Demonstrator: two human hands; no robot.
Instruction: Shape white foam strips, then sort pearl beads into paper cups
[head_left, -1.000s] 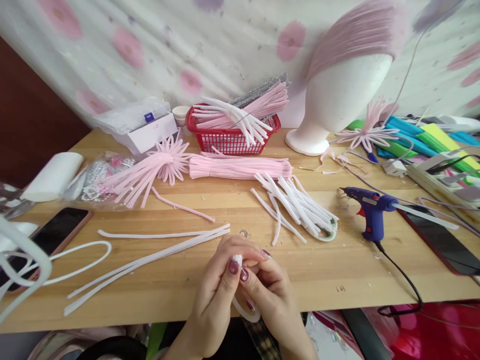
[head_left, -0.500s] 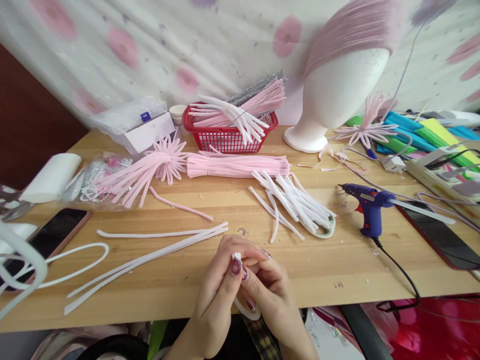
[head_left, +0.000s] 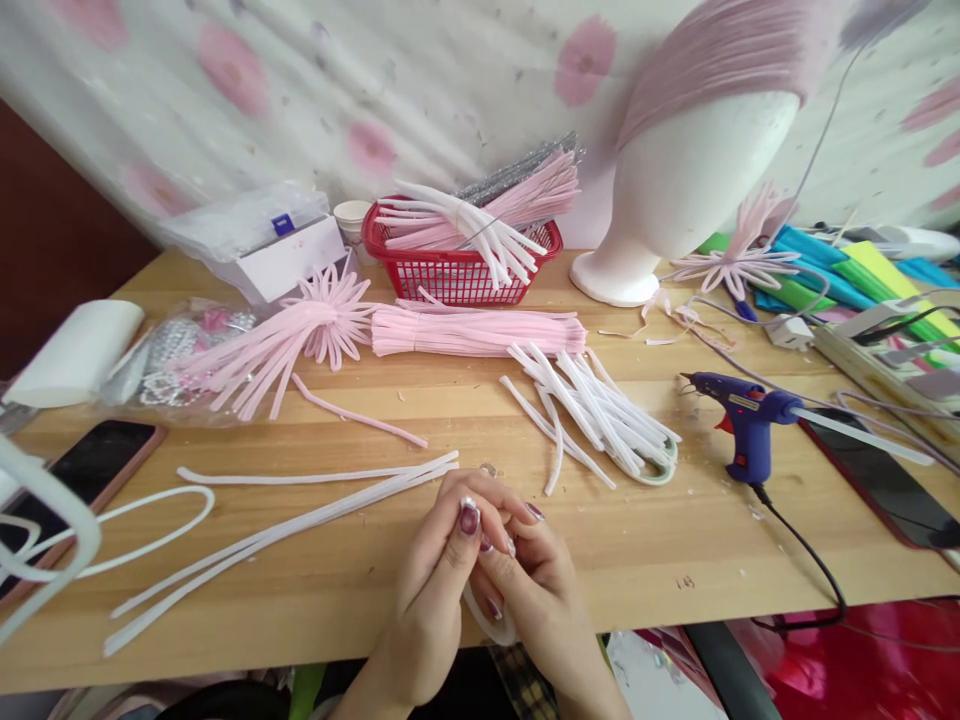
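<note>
Near the front edge of the table my left hand (head_left: 433, 590) and my right hand (head_left: 546, 595) meet, fingertips pinched together. Between them is a white pipe cleaner (head_left: 474, 612); a curved length of it hangs below the fingers, and the rest is hidden inside the hands. My left thumb presses against the bent index finger. The right fingers curl inward, touching the left ones. Just left of the hands lie several straight white pipe cleaners (head_left: 300, 535). A bundle of white pipe cleaners (head_left: 600, 410) rests behind and to the right.
Pink pipe cleaners (head_left: 480, 332) lie in front of a red basket (head_left: 457, 275). A blue glue gun (head_left: 750, 415) stands at right, its cord crossing the front edge. A foam head (head_left: 675, 190) stands behind. Phones (head_left: 97, 465) lie at both sides, with white loops at left.
The white tip that stuck up above my left thumb is now mostly covered. My fingers have shifted slightly while staying together. The view has moved a little.
</note>
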